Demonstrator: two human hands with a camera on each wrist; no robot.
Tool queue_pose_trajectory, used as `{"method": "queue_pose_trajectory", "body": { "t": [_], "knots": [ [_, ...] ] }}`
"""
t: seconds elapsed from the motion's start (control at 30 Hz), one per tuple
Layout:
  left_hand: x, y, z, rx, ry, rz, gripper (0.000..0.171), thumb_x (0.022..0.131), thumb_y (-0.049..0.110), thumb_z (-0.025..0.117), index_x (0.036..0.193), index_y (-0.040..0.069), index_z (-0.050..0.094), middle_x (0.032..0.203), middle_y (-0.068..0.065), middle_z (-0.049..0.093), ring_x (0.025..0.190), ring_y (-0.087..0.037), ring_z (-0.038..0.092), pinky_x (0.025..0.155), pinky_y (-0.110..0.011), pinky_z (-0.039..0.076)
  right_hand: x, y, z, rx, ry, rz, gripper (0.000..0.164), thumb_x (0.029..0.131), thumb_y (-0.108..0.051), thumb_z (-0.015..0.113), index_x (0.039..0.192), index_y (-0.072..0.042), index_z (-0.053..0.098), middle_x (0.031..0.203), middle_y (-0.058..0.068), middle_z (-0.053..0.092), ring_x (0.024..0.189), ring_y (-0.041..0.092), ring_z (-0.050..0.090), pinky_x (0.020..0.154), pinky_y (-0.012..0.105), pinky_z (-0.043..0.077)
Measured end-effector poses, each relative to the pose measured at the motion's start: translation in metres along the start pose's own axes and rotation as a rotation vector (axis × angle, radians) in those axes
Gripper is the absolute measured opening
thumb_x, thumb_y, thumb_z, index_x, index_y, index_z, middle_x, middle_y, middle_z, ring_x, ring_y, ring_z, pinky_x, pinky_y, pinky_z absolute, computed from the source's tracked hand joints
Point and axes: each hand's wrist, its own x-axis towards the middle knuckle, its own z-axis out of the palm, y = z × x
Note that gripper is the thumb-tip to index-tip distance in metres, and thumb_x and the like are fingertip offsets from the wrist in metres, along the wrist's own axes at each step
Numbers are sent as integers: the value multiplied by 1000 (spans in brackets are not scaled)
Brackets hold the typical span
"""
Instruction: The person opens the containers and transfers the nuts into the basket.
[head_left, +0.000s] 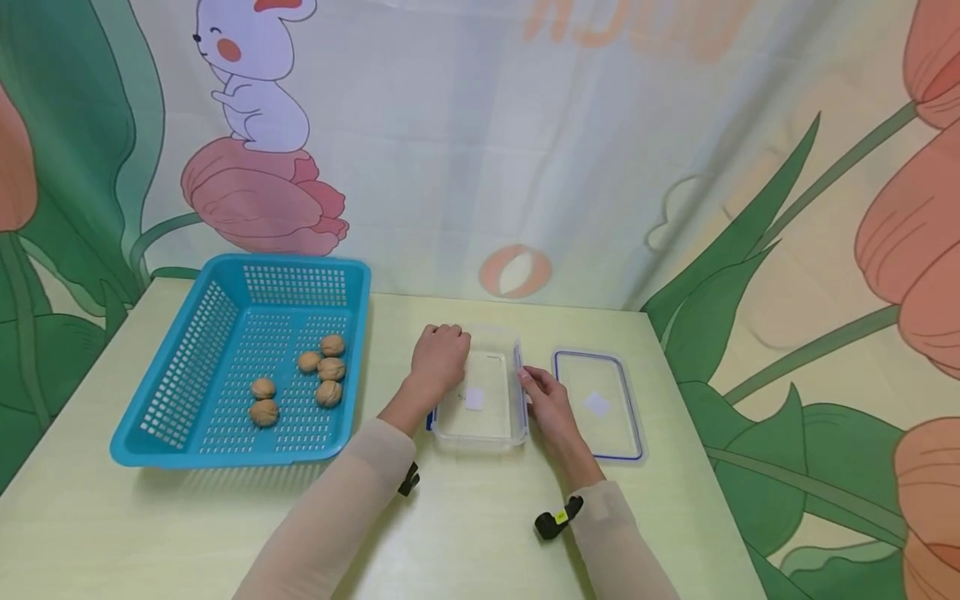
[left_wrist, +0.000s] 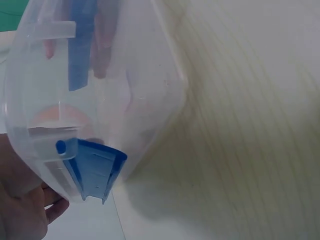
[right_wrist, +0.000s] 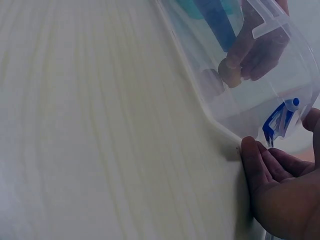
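Note:
A clear plastic lidded-type box (head_left: pixel 491 417) with blue-trimmed side flaps stands open on the table. My left hand (head_left: pixel 442 357) reaches over its left rim, with fingers bent downward. Through the clear wall in the right wrist view, a brown walnut (right_wrist: pixel 230 74) shows at the left thumb and fingertips, seemingly pinched; the head view hides it. On the box's right side my right hand (head_left: pixel 549 402) grips the wall, thumb near the upright flap and fingers below. A blue clip (right_wrist: pixel 280 120) hangs close to those fingers.
Left on the table stands a blue perforated basket (head_left: pixel 358 367) with several walnuts (head_left: pixel 331 369) inside. Right of the box lies a clear lid (head_left: pixel 597 404) with a blue seal, partly behind the right wrist. A printed curtain (head_left: pixel 420 167) hangs along the table's back edge.

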Motion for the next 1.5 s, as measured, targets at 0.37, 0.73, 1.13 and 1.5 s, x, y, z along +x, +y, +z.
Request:
{"method": "queue_pose_trajectory", "body": {
  "t": [0.37,0.73,1.13,1.5],
  "knots": [
    [-1,0,3,127,7,34,17,105,16,66,117,14,77,120,-6,67,118,-26,61,114,-46,41,1,0,0,8,-6,-4,54,107,-39,65,145,-2,58,144,19,62,133,29,57,112,52,49],
    [-4,0,3,35,-2,61,17,106,16,65,117,17,79,115,-1,75,117,-26,63,116,-49,39,0,4,0,12,0,16,55,106,-41,66,145,-4,59,144,17,62,132,28,58,111,50,50],
    [-20,16,-34,-543,40,250,35,97,16,79,129,3,72,120,-10,67,101,-24,64,93,-39,57,1,0,-1,-19,-2,7,56,107,-42,65,146,-3,59,146,18,62,131,27,57,111,52,49],
    [-55,7,-66,-707,60,345,28,98,10,76,124,2,71,117,-8,62,106,-23,66,90,-33,60,4,2,0,-18,-7,21,56,109,-40,62,149,-1,55,149,20,59,130,25,57,110,50,50]
  ]
}}
